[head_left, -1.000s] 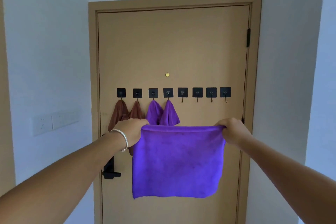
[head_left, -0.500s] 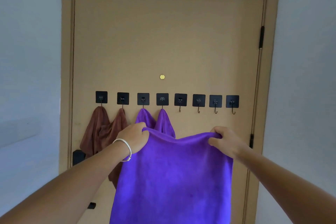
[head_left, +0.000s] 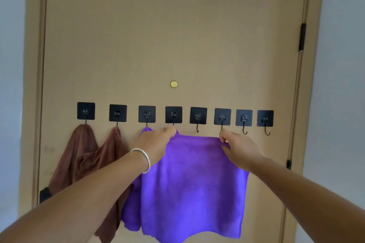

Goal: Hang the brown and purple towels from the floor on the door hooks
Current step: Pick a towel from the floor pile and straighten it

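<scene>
I hold a purple towel [head_left: 194,183] spread flat against the door, just under a row of several black square hooks [head_left: 198,116]. My left hand [head_left: 156,144] grips its top left corner below the fourth hook [head_left: 173,115]. My right hand [head_left: 240,149] pinches the top right corner right under the sixth hook [head_left: 222,117]. A brown towel [head_left: 79,156] hangs from the two leftmost hooks. Another purple towel [head_left: 146,130] hangs from the third and fourth hooks, mostly hidden behind my left hand and the held towel.
The tan door [head_left: 173,45] fills the view, with a brass peephole [head_left: 174,84] above the hooks. The three hooks on the right [head_left: 244,118] are bare. A black handle [head_left: 44,194] sticks out at the lower left. Hinges [head_left: 302,36] run along the right frame.
I have stepped closer to the door. Both hands have lifted the purple towel from below the hanging towels up to just under the hook row.
</scene>
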### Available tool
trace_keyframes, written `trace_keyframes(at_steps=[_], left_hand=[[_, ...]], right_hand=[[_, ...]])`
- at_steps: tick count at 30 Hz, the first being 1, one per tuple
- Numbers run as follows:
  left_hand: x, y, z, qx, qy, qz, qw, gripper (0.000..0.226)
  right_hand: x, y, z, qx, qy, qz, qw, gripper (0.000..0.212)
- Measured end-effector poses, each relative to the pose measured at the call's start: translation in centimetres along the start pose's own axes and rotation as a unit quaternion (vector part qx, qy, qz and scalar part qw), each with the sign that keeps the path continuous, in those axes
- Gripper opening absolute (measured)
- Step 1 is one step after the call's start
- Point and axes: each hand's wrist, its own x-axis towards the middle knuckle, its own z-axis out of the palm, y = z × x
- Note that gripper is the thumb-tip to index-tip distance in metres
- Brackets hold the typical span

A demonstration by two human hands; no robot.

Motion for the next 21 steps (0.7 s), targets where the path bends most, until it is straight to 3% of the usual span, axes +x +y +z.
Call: trace_keyframes(at_steps=[2, 4, 6, 9, 12, 17, 21], left_hand=[[0.9, -0.1, 0.8, 0.063, 0.003, 0.097, 0.993, 0.045], [2.0, -0.5, 1.3, 0.068, -0.004, 0.113, 0.991, 0.04], [3.1, -0.8, 2.3, 0.075, -0.05, 0.095, 0.991, 0.037], [4.8, -0.4, 2.9, 0.081, -0.067, 0.035, 0.994, 0.033], [6.9, 0.6, 3.3, 0.154, -0.064, 0.028, 0.986, 0.056], [8.6, 2.5, 4.8, 0.179, -0.087, -0.036, 0.979, 0.045], [7.7, 3.4, 7.1, 0.186, -0.099, -0.035, 0.977, 0.036]], right_hand=[[1.1, 0.7, 0.6, -0.057, -0.015, -0.064, 0.996, 0.026], [2.4, 1.7, 1.2, -0.106, -0.039, -0.12, 0.986, 0.051], [3.7, 2.5, 1.8, -0.139, -0.053, -0.135, 0.98, 0.062], [5.8, 2.7, 2.7, -0.171, -0.06, -0.121, 0.976, 0.057], [7.5, 2.4, 3.6, -0.186, -0.054, -0.083, 0.978, 0.05], [9.1, 2.0, 6.4, -0.18, -0.054, -0.027, 0.982, 0.043], [8.0, 2.0, 10.4, -0.143, -0.051, -0.015, 0.988, 0.047]])
